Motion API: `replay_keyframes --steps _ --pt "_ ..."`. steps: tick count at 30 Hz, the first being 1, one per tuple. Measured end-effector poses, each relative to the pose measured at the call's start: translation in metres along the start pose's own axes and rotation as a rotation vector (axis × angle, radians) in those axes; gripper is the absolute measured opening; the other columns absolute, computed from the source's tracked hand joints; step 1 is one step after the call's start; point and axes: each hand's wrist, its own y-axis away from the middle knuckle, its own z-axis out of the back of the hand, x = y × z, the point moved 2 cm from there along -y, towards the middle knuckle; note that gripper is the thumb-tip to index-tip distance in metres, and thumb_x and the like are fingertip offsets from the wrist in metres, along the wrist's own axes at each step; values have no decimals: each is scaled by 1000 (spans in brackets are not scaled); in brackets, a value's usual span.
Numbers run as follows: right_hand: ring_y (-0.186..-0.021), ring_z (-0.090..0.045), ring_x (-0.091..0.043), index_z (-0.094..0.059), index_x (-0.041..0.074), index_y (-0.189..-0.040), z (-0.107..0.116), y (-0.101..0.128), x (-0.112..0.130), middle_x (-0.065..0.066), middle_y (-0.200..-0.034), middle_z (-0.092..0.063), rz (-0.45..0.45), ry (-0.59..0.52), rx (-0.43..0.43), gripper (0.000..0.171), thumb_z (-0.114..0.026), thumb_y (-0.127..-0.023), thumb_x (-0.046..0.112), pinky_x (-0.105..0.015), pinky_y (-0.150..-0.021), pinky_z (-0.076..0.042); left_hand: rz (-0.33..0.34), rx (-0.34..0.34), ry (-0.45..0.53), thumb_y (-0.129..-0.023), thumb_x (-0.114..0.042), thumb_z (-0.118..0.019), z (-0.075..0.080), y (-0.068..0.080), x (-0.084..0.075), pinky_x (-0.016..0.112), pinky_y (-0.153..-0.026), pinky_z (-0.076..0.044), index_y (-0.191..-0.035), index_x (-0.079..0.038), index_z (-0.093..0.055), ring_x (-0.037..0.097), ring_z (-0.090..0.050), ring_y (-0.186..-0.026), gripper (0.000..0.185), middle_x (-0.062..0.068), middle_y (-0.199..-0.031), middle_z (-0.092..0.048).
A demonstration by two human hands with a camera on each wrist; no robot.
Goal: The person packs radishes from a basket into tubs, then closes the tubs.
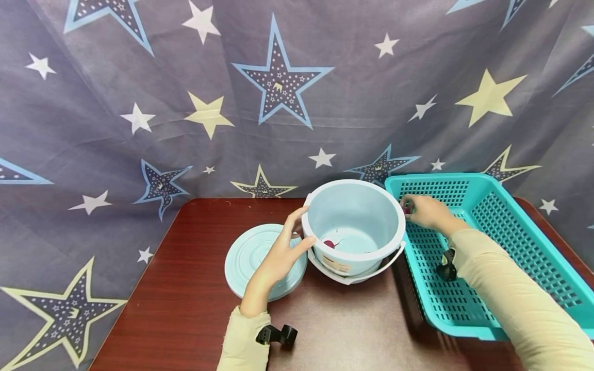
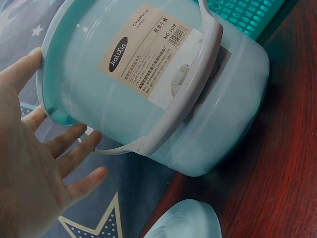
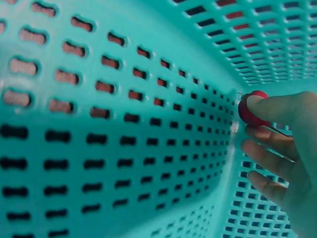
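A light blue bucket [image 1: 352, 206] stands upright on the table, its pale handle [image 2: 185, 94] hanging down the near side. A small red radish [image 1: 328, 243] with a thin root lies on its bottom. My left hand [image 1: 280, 255], fingers spread, touches the bucket's left rim. Inside the turquoise basket [image 1: 457, 331], my right hand [image 1: 429, 211] is by the left wall near the far corner. In the right wrist view it pinches a red radish [image 3: 250, 114] between thumb and fingers, the other fingers loosely extended.
A round light blue lid [image 1: 243, 260] lies on the table left of the bucket, partly beneath my left forearm. The basket's high slotted walls stand close to the bucket's right side. A star-patterned cloth [image 1: 209, 154] hangs behind the dark red table [image 1: 185, 309].
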Motion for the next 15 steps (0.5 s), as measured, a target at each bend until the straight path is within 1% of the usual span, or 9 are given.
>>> replay_keyframes --steps 8,12,15 --pt "-78 -62 -25 -64 7 -110 17 13 2 -13 -98 -67 24 2 47 24 -71 -90 18 -47 -64 -51 -2 -1 -7 -99 -24 -59 0 1 -2 50 -105 -32 -154 -27 -28 21 -45 -129 63 5 -147 -42" --pt "-74 -60 -22 -65 9 -108 25 21 6 -9 -95 -67 58 19 52 23 -72 -89 18 -42 -60 -49 -6 -3 -3 -99 -23 -59 0 0 -1 54 -106 -31 -154 -25 -28 21 -45 -129 63 7 -147 -43" --pt "-74 -60 -20 -65 9 -109 31 28 11 -7 -94 -67 91 45 50 25 -74 -88 19 -42 -61 -50 -6 -1 3 -99 -22 -59 0 -1 -1 55 -106 -31 -154 -25 -28 21 -45 -129 63 7 -147 -43"
